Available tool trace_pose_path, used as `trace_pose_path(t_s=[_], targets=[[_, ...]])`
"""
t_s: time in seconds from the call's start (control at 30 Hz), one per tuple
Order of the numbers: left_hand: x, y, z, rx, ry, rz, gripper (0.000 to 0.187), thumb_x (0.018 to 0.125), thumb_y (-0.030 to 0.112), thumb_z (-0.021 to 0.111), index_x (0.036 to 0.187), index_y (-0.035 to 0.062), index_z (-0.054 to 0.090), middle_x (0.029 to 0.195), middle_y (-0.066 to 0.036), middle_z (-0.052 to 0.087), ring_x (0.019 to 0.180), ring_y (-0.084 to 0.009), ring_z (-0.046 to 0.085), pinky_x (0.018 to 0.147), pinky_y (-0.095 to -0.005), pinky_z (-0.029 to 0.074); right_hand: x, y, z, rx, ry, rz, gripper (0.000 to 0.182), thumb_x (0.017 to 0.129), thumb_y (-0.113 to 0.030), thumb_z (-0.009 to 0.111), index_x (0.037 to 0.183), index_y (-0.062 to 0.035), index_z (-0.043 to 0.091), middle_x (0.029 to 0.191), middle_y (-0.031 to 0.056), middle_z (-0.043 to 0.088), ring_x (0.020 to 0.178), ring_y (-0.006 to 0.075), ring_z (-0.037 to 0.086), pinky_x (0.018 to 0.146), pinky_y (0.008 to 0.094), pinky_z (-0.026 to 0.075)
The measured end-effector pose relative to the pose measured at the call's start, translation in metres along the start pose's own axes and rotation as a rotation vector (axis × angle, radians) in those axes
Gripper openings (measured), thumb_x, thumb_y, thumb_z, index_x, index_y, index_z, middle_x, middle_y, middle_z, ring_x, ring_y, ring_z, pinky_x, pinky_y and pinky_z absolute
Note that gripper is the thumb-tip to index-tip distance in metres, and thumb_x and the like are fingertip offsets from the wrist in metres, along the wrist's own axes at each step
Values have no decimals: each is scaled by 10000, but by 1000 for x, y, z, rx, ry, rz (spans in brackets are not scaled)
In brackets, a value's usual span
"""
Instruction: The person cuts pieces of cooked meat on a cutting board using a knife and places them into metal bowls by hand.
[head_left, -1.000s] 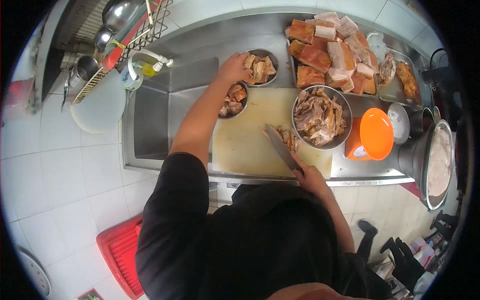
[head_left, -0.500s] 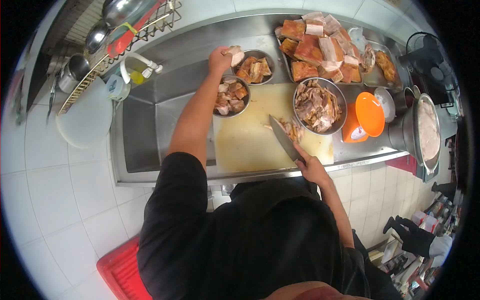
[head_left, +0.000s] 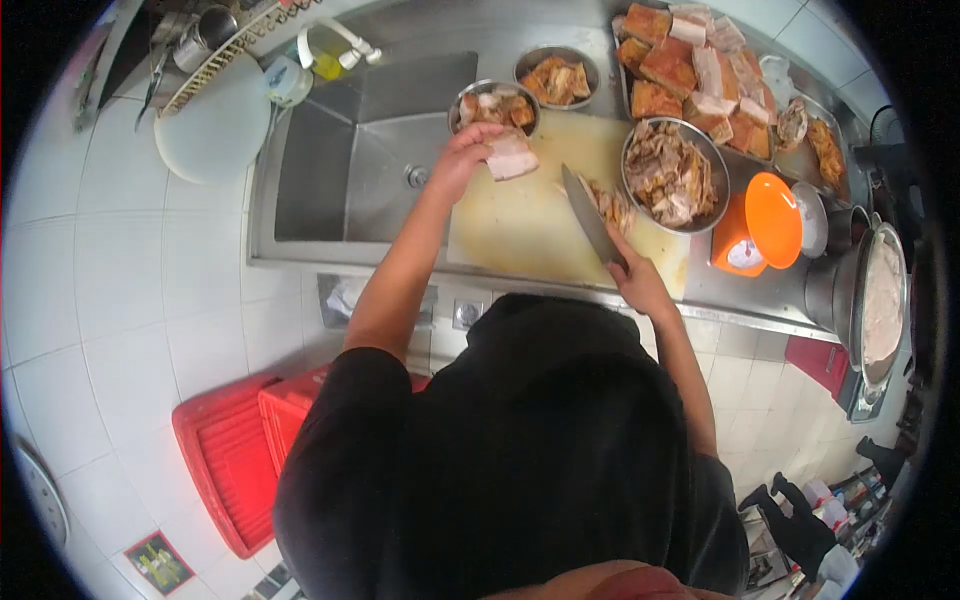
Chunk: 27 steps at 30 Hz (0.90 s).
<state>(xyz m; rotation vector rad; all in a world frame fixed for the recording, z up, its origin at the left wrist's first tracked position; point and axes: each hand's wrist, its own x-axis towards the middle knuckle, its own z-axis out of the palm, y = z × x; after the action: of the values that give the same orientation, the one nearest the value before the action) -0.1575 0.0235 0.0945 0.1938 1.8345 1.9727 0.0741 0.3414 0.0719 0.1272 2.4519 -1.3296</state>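
My left hand (head_left: pixel 462 163) grips a pale slab of pork (head_left: pixel 512 156) by its edge, above the left part of the cutting board (head_left: pixel 510 230). My right hand (head_left: pixel 643 284) is closed round the handle of a kitchen knife (head_left: pixel 594 222). The blade lies beside a small heap of sliced meat (head_left: pixel 612 206) on the board. Just past my left hand stands a metal bowl of meat chunks (head_left: pixel 494 104), with a second bowl of browned pieces (head_left: pixel 558 80) behind it. A larger bowl of sliced meat (head_left: pixel 672 175) is right of the knife.
A tray piled with pork slabs (head_left: pixel 690 75) stands at the back right. Beyond the large bowl is an orange scale (head_left: pixel 745 240). The sink (head_left: pixel 405 150) lies to the left under a faucet (head_left: pixel 345 45). Red crates (head_left: pixel 225 460) rest on the floor; another person (head_left: pixel 800 530) is at lower right.
My left hand has come back from the far bowl to the board, bringing a pork slab. My right hand still holds the knife by the sliced meat. The camera view has shifted.
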Motion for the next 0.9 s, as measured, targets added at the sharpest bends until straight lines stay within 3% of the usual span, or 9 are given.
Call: trace_pose_path(t_s=[0.2, 0.23, 0.4, 0.5, 0.63, 0.7, 0.8, 0.87, 0.9], targets=[[-35, -110, 9, 320, -80, -47, 383, 926, -78, 533, 1272, 44, 644, 1212, -54, 687, 1139, -157, 633, 1013, -285, 479, -1, -7, 5, 34, -112, -12, 748, 985, -120, 640, 1631, -291, 303, 1189, 293, 702, 1111, 468, 673, 972, 472, 520], [-40, -119, 11, 399, -17, 3, 376, 930, -65, 535, 1274, 46, 640, 1199, -82, 687, 1126, -190, 641, 1008, -307, 488, -2, -7, 6, 8, -121, -3, 732, 988, -136, 641, 1627, -285, 317, 1062, 284, 728, 1040, 469, 689, 950, 480, 524], [-65, -115, 32, 736, 281, 264, 349, 911, -1, 622, 1252, 66, 654, 1220, -177, 656, 1156, -366, 625, 1019, -408, 506, -1, 15, 12, -17, -131, -104, 725, 989, -156, 641, 1628, -273, 320, 1085, 283, 721, 1048, 450, 691, 955, 474, 524], [-79, -90, 61, 1047, 327, 500, 360, 858, 56, 716, 1216, 71, 680, 1267, -183, 626, 1203, -420, 577, 1025, -459, 502, 0, 20, 11, 21, -142, -119, 722, 987, -157, 638, 1629, -258, 322, 1145, 284, 710, 1076, 440, 687, 976, 463, 517], [-81, -82, 84, 1157, 274, 426, 431, 836, 124, 766, 1254, 70, 679, 1250, -186, 625, 1192, -370, 598, 961, -443, 537, 0, 15, 6, 177, -243, 100, 711, 987, -172, 634, 1628, -226, 329, 1227, 290, 688, 1138, 428, 671, 1024, 443, 496], [-69, -90, 77, 1267, 271, 434, 447, 823, 147, 784, 1253, 78, 687, 1233, -180, 638, 1162, -365, 613, 930, -442, 547, 1, 26, 12, 165, -191, 37, 708, 986, -181, 631, 1627, -215, 331, 1255, 288, 677, 1166, 423, 659, 1037, 437, 487], [-51, -94, 60, 1180, 265, 324, 385, 871, 159, 774, 1235, 60, 694, 1192, -139, 677, 1111, -314, 652, 885, -404, 561, 0, 21, 8, 133, -148, -53, 720, 990, -142, 630, 1636, -185, 316, 1069, 171, 689, 867, 293, 653, 808, 384, 530], [-35, -103, 37, 742, 294, 27, 319, 925, 182, 740, 1214, 53, 704, 1146, -102, 696, 1050, -264, 672, 855, -386, 567, 7, 23, 16, 97, -76, -196, 729, 988, -124, 632, 1640, -176, 310, 1015, 141, 706, 789, 259, 670, 757, 372, 552], [-32, -105, 29, 520, 301, -120, 291, 951, 194, 723, 1204, 50, 709, 1123, -84, 705, 1019, -239, 683, 840, -377, 570, 19, 32, 33, 73, -9, -307, 731, 984, -129, 634, 1639, -178, 312, 1060, 169, 713, 868, 289, 686, 824, 384, 551]])
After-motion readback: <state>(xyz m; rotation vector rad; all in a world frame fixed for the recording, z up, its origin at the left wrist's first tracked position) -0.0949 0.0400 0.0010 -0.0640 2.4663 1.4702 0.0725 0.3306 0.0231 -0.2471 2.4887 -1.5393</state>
